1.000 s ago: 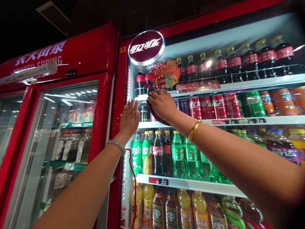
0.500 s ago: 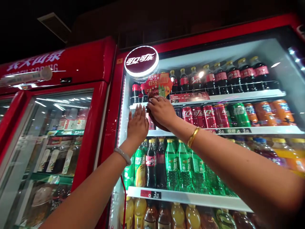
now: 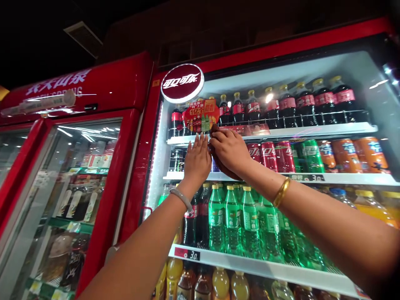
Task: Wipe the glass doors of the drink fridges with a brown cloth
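Observation:
My left hand [image 3: 198, 160] lies flat against the glass door [image 3: 300, 62] of a drinks fridge, its fingers stretched upward. Close beside it on the right, my right hand [image 3: 230, 151] bends its fingers over a dark brown cloth [image 3: 230, 171], pressed to the same glass. Only the cloth's edges show, above and below the hand. Just above my fingertips is a red-orange promotional sticker [image 3: 201, 114]. Behind the glass are cola bottles [image 3: 304, 102] on the top shelf, drink cans [image 3: 285, 157] below them, and green soda bottles [image 3: 233, 218] lower down.
A round lit sign [image 3: 182, 83] juts from the door's upper left corner. To the left stands a second red fridge [image 3: 125, 83] with its glass door closed. Bottles of yellow drink [image 3: 221, 283] fill part of the lowest visible shelf.
Both hands have slid right and slightly down across the glass, the cloth moving along under the right one. The sticker now sits above the left fingertips. The view has shifted a little.

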Demonstrator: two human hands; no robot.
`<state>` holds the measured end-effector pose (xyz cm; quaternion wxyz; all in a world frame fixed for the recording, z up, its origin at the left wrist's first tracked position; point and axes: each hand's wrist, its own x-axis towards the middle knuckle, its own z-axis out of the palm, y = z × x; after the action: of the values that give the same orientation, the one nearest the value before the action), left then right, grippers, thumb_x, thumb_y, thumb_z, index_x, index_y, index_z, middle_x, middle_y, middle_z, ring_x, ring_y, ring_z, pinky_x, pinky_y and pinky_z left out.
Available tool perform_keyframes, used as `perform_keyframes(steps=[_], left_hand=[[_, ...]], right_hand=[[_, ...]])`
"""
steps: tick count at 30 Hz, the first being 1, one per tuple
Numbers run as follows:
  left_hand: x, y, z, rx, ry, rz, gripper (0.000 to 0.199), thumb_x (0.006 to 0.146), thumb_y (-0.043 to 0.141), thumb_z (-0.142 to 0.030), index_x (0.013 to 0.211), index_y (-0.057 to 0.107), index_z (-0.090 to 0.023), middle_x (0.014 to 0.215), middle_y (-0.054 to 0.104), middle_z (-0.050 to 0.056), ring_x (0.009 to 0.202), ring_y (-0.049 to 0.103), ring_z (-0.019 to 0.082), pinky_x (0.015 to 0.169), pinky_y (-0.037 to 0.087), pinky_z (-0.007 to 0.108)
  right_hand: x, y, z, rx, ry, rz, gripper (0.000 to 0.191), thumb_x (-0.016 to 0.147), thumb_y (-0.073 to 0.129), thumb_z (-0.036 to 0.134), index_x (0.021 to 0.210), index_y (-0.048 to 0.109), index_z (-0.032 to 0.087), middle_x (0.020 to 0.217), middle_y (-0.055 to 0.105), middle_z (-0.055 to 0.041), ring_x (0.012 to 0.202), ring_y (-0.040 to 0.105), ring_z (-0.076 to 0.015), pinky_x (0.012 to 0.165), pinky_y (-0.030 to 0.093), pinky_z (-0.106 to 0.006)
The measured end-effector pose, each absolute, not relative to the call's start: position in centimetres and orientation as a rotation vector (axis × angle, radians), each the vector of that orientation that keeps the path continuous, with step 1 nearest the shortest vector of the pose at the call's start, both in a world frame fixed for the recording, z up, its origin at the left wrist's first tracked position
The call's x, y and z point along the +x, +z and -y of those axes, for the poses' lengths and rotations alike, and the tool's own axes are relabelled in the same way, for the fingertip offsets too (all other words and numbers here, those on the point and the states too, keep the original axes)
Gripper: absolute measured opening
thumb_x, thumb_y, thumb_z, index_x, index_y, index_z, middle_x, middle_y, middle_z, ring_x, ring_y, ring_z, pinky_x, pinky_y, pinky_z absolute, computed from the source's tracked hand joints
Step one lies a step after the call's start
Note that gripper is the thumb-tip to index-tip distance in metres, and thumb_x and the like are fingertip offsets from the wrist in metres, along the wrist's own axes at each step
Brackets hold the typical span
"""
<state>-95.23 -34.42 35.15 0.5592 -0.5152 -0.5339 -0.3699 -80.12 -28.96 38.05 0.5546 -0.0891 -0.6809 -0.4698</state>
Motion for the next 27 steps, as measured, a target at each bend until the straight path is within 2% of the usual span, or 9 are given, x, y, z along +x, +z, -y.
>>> perform_keyframes(steps=[5, 9, 12, 15, 19, 24, 27], left_hand=[[-95.8, 34.8, 33.8, -1.201, -0.933, 1.166, 0.061, 0.105, 0.03, -0.027, 0.165, 0.028, -0.015, 0.172, 0.031, 0.011, 0.162, 0.021, 0.024, 0.135, 0.018, 0.051], [-95.5, 34.8, 33.7, -1.189, -0.925, 1.196, 0.061, 0.105, 0.029, -0.027, 0.164, 0.028, -0.013, 0.173, 0.03, 0.013, 0.163, 0.019, 0.025, 0.135, 0.019, 0.051], [-95.5, 34.8, 33.8, -1.181, -0.882, 1.233, 0.061, 0.105, 0.029, -0.026, 0.164, 0.027, -0.011, 0.173, 0.027, 0.014, 0.163, 0.017, 0.025, 0.135, 0.016, 0.051], [-95.6, 34.8, 34.2, -1.188, -0.828, 1.245, 0.061, 0.105, 0.028, -0.024, 0.165, 0.024, -0.013, 0.175, 0.023, 0.012, 0.164, 0.014, 0.024, 0.135, 0.013, 0.05], [-95.3, 34.8, 34.5, -1.271, -0.711, 1.198, 0.06, 0.107, 0.026, -0.029, 0.166, 0.024, -0.021, 0.176, 0.02, 0.006, 0.164, 0.012, 0.021, 0.135, 0.01, 0.051], [-95.2, 34.8, 34.3, -1.285, -0.658, 1.184, 0.057, 0.108, 0.025, -0.029, 0.165, 0.03, -0.022, 0.174, 0.026, 0.003, 0.163, 0.016, 0.019, 0.136, 0.01, 0.046], [-95.5, 34.9, 34.1, -1.289, -0.691, 1.189, 0.057, 0.109, 0.021, -0.03, 0.164, 0.031, -0.019, 0.173, 0.031, 0.003, 0.163, 0.02, 0.018, 0.136, 0.011, 0.044]], right_hand=[[-75.9, 38.2, 26.5, -0.273, -1.021, 1.474, 0.036, 0.102, 0.044, 0.027, 0.127, 0.069, 0.022, 0.135, 0.067, -0.0104, 0.121, 0.053, -0.0317, 0.104, 0.04, -0.051], [-76.4, 36.1, 27.2, -0.27, -1.162, 1.512, 0.034, 0.102, 0.043, 0.024, 0.122, 0.07, 0.02, 0.135, 0.067, -0.0104, 0.123, 0.051, -0.0321, 0.11, 0.036, -0.051], [-78.9, 37.1, 28.5, -0.21, -1.205, 1.598, 0.034, 0.104, 0.039, 0.023, 0.118, 0.07, 0.019, 0.131, 0.068, -0.0109, 0.118, 0.053, -0.0311, 0.109, 0.036, -0.049], [-79.8, 39.4, 28.6, -0.214, -1.096, 1.6, 0.034, 0.104, 0.039, 0.024, 0.118, 0.069, 0.018, 0.129, 0.068, -0.0126, 0.114, 0.054, -0.0318, 0.099, 0.04, -0.049], [-77.6, 38.9, 27.0, -0.25, -0.98, 1.478, 0.034, 0.104, 0.04, 0.026, 0.121, 0.068, 0.019, 0.13, 0.067, -0.0124, 0.12, 0.051, -0.0326, 0.102, 0.038, -0.051], [-77.3, 35.0, 27.6, -0.254, -1.117, 1.546, 0.033, 0.104, 0.04, 0.024, 0.121, 0.067, 0.017, 0.134, 0.066, -0.0124, 0.122, 0.05, -0.0314, 0.11, 0.034, -0.05], [-78.4, 36.1, 28.6, -0.22, -1.158, 1.643, 0.036, 0.105, 0.035, 0.024, 0.123, 0.065, 0.016, 0.126, 0.068, -0.0142, 0.114, 0.053, -0.031, 0.103, 0.039, -0.05]])
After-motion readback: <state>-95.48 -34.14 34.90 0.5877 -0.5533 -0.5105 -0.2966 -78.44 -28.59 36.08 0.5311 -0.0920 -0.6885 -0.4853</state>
